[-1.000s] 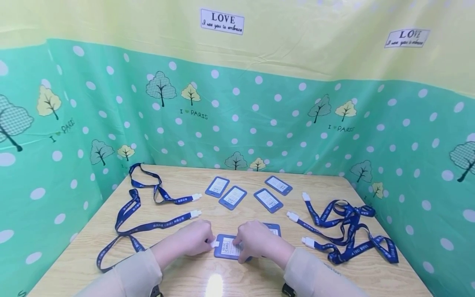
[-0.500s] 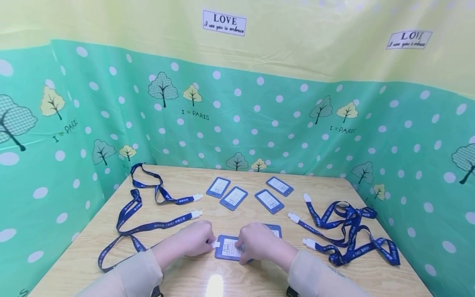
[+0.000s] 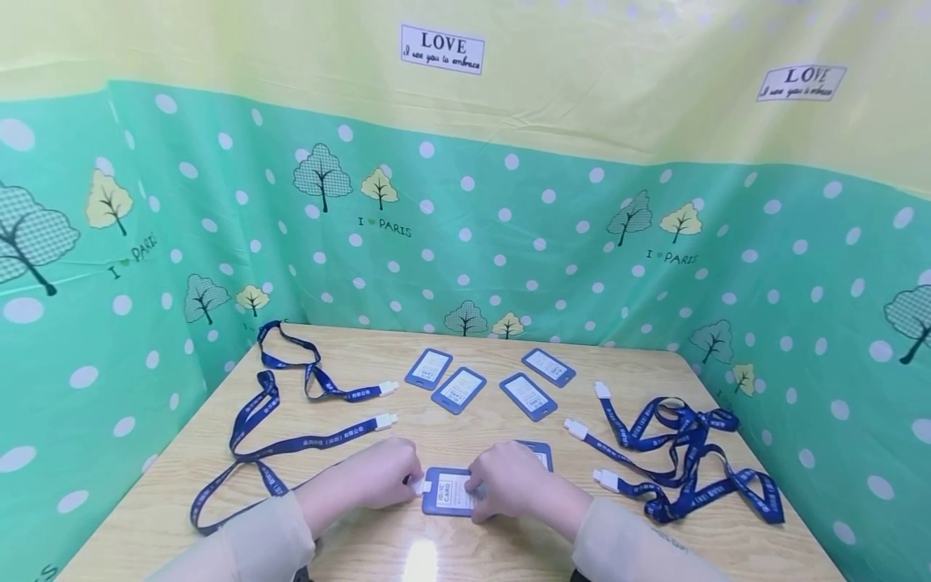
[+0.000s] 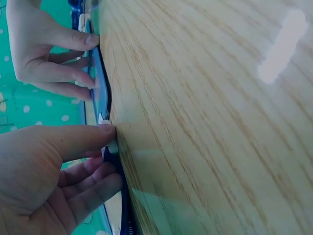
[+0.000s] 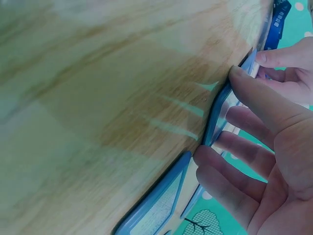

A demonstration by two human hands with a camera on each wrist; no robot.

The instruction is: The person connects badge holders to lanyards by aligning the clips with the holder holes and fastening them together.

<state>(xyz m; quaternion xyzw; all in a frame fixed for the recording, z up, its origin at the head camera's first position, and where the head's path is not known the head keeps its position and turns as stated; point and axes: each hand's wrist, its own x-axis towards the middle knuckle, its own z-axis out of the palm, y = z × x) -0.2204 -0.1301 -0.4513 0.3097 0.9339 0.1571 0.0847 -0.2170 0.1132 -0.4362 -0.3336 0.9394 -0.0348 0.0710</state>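
Observation:
In the head view, my left hand [image 3: 393, 473] pinches a white plastic clip [image 3: 423, 487] between thumb and fingers. The clip sits at the slotted end of a blue ID card holder [image 3: 445, 495]; whether it is fastened there I cannot tell. My right hand [image 3: 505, 481] grips the other end of this holder, thumb on the near edge, and hides part of it. A dark blue lanyard strap [image 4: 127, 220] runs back from the clip below the left fingers in the left wrist view. Just behind the right hand lies another card holder [image 3: 541, 454], partly covered.
Several blue card holders [image 3: 458, 390] lie at the back of the wooden table [image 3: 364, 533]. Blue lanyards [image 3: 313, 440] with white clips are spread at the left; a tangle of lanyards [image 3: 684, 461] lies at the right. A patterned curtain [image 3: 465, 242] surrounds the table.
Both hands keep their hold, and the card holder has shifted slightly toward me with the clip. The head view has tilted a little. Other things lie as before.

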